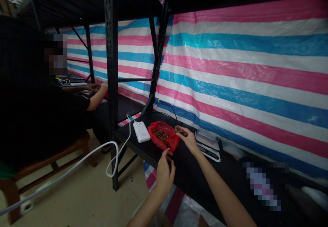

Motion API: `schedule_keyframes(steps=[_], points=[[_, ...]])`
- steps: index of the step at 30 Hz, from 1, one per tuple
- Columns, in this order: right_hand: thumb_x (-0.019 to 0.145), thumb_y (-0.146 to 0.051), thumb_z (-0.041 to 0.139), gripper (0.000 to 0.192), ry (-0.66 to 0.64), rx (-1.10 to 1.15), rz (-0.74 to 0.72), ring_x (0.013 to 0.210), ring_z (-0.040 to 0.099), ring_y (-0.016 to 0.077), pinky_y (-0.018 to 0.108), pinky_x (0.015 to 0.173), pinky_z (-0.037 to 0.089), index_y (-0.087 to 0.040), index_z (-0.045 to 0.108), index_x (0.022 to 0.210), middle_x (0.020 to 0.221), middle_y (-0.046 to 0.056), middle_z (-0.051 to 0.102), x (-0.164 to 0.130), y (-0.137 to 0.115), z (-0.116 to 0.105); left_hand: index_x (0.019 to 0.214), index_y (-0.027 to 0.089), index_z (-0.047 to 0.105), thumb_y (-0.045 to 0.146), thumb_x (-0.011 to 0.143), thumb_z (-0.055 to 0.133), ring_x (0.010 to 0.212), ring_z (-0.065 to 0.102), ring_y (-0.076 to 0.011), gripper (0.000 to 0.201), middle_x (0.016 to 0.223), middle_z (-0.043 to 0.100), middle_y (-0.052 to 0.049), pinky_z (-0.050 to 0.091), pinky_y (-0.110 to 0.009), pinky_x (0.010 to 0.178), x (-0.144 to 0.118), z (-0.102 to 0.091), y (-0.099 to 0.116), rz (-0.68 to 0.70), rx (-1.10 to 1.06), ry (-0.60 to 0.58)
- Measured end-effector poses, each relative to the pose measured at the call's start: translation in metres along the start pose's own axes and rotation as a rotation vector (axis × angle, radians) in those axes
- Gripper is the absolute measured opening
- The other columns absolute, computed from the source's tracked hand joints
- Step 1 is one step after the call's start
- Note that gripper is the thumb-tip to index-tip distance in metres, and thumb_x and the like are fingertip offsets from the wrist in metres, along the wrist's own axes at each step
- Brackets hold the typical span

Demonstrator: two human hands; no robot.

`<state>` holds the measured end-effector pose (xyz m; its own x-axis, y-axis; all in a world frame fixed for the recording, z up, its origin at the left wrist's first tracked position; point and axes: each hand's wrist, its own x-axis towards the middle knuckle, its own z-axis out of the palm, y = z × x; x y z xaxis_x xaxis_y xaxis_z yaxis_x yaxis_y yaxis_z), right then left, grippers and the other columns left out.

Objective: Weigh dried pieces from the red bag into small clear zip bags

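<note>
Striped tarpaulin (243,69): pink, blue and white bands, hung behind the whole bench.

Black shelf frame (111,66): upright posts and a dark bench top (189,172) at working height.

Co-worker's arm (96,98): another seated person at far left, busy at a separate bay; not part of this entry.

White cable (77,163): loops off the bench edge to the floor side. Risk: a knee or elbow catching the loop would drag the power bank toward the bag.

Scale (208,145): flat, pale, just beside the right hand.

Power bank (141,131): white, lying flat just left of the bag.

Red bag (164,136): open plastic bag of small brown pieces, lying on the bench near its front edge. Long axis runs from rear left to front right; the mouth seems to face upward, though the dim view leaves this uncertain. Risk: the bag overhangs near the edge, so a tug on the plastic could spill the pieces.

Left hand (164,174): fingers curled, tips touching the bag's near corner.

Right hand (188,138): fingertips pinched together at the bag's far edge, apparently on one small dark piece.
</note>
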<state>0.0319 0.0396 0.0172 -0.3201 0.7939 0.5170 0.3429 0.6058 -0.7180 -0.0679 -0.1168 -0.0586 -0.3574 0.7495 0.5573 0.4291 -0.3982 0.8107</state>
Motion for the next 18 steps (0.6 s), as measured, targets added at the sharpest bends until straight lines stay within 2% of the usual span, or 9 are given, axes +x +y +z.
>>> schedule_keyframes(steps=[3, 5, 8, 10, 14, 16, 18], points=[[0.068, -0.042, 0.061, 0.045, 0.133, -0.045, 0.049, 0.086, 0.061, 0.0220, 0.039, 0.080, 0.045, -0.017, 0.063, 0.106, 0.102, 0.010, 0.066, -0.016, 0.019, -0.039, 0.125, 0.019, 0.038, 0.016, 0.084, 0.038, 0.106, 0.049, -0.0214, 0.041, 0.117, 0.050, -0.012, 0.039, -0.041, 0.093, -0.002, 0.013, 0.013, 0.157, 0.038, -0.099], [0.067, -0.046, 0.060, 0.048, 0.220, -0.100, 0.096, 0.085, 0.061, 0.0224, 0.040, 0.081, 0.044, -0.017, 0.063, 0.105, 0.100, 0.010, 0.066, -0.031, 0.038, -0.067, 0.124, 0.020, 0.040, 0.014, 0.084, 0.036, 0.109, 0.047, -0.0226, 0.040, 0.118, 0.050, -0.012, 0.039, -0.042, 0.093, 0.004, 0.026, 0.026, 0.244, 0.056, -0.215], [0.067, -0.050, 0.058, 0.053, 0.382, -0.207, 0.174, 0.083, 0.061, 0.0232, 0.040, 0.078, 0.044, -0.015, 0.061, 0.107, 0.099, 0.011, 0.065, -0.055, 0.062, -0.104, 0.125, 0.021, 0.040, 0.013, 0.081, 0.040, 0.112, 0.045, -0.0243, 0.044, 0.121, 0.048, -0.011, 0.039, -0.042, 0.092, 0.026, 0.050, 0.050, 0.356, 0.071, -0.419], [0.068, -0.051, 0.056, 0.055, 0.479, -0.265, 0.208, 0.083, 0.060, 0.0236, 0.038, 0.078, 0.044, -0.015, 0.059, 0.109, 0.101, 0.012, 0.065, -0.066, 0.068, -0.123, 0.124, 0.021, 0.041, 0.014, 0.078, 0.046, 0.115, 0.043, -0.0259, 0.047, 0.124, 0.045, -0.011, 0.038, -0.043, 0.093, 0.046, 0.070, 0.064, 0.440, 0.074, -0.515], [0.073, -0.051, 0.050, 0.051, 0.638, -0.420, 0.315, 0.089, 0.059, 0.0253, 0.040, 0.081, 0.040, -0.019, 0.055, 0.113, 0.103, 0.011, 0.064, -0.073, 0.069, -0.136, 0.122, 0.020, 0.044, 0.015, 0.074, 0.053, 0.121, 0.039, -0.0250, 0.049, 0.125, 0.045, -0.010, 0.031, -0.041, 0.101, 0.097, 0.118, 0.075, 0.582, 0.042, -0.639], [0.075, -0.051, 0.048, 0.050, 0.709, -0.489, 0.400, 0.089, 0.058, 0.0267, 0.044, 0.082, 0.037, -0.020, 0.053, 0.113, 0.101, 0.011, 0.064, -0.072, 0.072, -0.135, 0.120, 0.018, 0.045, 0.019, 0.071, 0.058, 0.121, 0.039, -0.0254, 0.051, 0.125, 0.047, -0.011, 0.030, -0.040, 0.103, 0.124, 0.144, 0.069, 0.555, 0.025, -0.687], [0.075, -0.051, 0.048, 0.047, 0.776, -0.514, 0.411, 0.087, 0.058, 0.0271, 0.046, 0.082, 0.035, -0.021, 0.052, 0.111, 0.097, 0.010, 0.065, -0.072, 0.077, -0.132, 0.116, 0.015, 0.049, 0.023, 0.066, 0.063, 0.120, 0.041, -0.0271, 0.052, 0.123, 0.049, -0.013, 0.029, -0.041, 0.103, 0.147, 0.170, 0.056, 0.458, -0.005, -0.736]])
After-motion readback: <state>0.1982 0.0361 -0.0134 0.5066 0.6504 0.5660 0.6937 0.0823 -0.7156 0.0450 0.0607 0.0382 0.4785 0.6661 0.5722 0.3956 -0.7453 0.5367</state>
